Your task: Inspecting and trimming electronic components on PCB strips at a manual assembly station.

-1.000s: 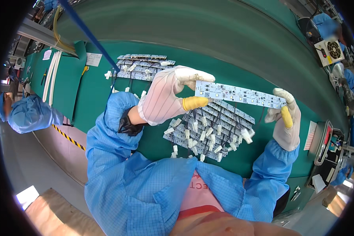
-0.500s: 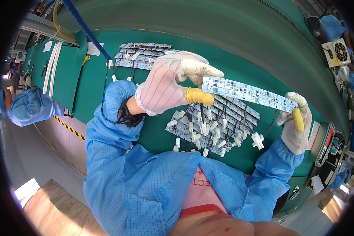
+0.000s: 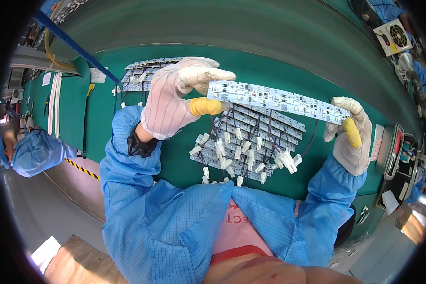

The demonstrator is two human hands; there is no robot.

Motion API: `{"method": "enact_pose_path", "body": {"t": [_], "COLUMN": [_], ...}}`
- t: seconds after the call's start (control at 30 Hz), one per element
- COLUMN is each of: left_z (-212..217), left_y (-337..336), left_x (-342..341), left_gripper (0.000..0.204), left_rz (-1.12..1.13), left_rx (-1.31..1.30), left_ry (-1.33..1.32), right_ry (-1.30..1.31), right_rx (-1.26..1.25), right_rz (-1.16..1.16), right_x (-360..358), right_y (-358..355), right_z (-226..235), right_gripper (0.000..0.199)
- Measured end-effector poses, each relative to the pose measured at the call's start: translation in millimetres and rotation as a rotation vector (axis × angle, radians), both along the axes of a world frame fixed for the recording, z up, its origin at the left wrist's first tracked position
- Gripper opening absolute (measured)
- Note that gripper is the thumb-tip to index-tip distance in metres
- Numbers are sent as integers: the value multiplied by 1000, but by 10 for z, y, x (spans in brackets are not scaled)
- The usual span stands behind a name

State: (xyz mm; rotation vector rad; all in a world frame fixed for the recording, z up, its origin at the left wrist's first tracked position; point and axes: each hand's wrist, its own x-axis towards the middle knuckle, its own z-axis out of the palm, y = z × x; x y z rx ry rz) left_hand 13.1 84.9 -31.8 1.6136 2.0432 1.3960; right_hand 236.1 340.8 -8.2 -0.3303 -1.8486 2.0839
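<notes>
Green bench [image 3: 317, 52] is carrying stacked boards [image 3: 244, 142] at six o'clock; left hand [image 3: 175, 102] and right hand [image 3: 350, 135] are pinching the strip board's [image 3: 274, 98] ends, best kept level, edges only.

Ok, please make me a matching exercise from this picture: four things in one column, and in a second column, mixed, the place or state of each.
1. long LED strip board
2. pile of strip boards with white connectors
3. small fan unit
4. second stack of boards

a. far right, at the top
b. held up at both ends
c. on the green table, beyond the left hand
d. lying below the held board

1-b, 2-d, 3-a, 4-c
</notes>
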Motion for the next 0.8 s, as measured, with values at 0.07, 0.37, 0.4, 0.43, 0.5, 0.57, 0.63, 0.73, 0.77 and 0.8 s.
{"method": "enact_pose_path", "body": {"t": [0.07, 0.37, 0.4, 0.43, 0.5, 0.57, 0.63, 0.73, 0.77, 0.8], "left_z": [-17, -56, -44, -28, -9, -35, -41, -79, -86, -96], "left_y": [21, 93, 74, 72, 86, 87, 96, 96, 75, 65], "left_x": [-13, -56, -64, -51, -24, -86, -74, -99, -105, -102], "left_gripper": [60, 49, 50, 51, 55, 55, 52, 46, 46, 45], "left_rz": [-16, 15, 9, 2, 50, -28, -36, -55, -70, 11], "left_rx": [35, 232, 204, 175, 112, 120, 127, 184, 188, 147], "left_ry": [-7, 79, 40, 2, -47, -44, -51, 11, 7, 28], "right_ry": [43, 45, 66, 61, -136, -33, -72, 10, 7, 2], "right_rx": [11, 113, 110, 113, 112, 146, 83, 79, 82, 139], "right_rz": [15, -22, 14, 1, -50, -43, -15, -13, -29, 9], "right_x": [6, 37, 9, 7, 12, 25, 40, 55, 69, 76], "right_y": [-12, -94, -91, -87, -77, -71, -81, -129, -123, -87], "right_z": [-2, 82, 87, 95, 107, 58, 107, 116, 113, 112], "right_gripper": [55, 42, 44, 44, 61, 53, 54, 52, 52, 45]}}
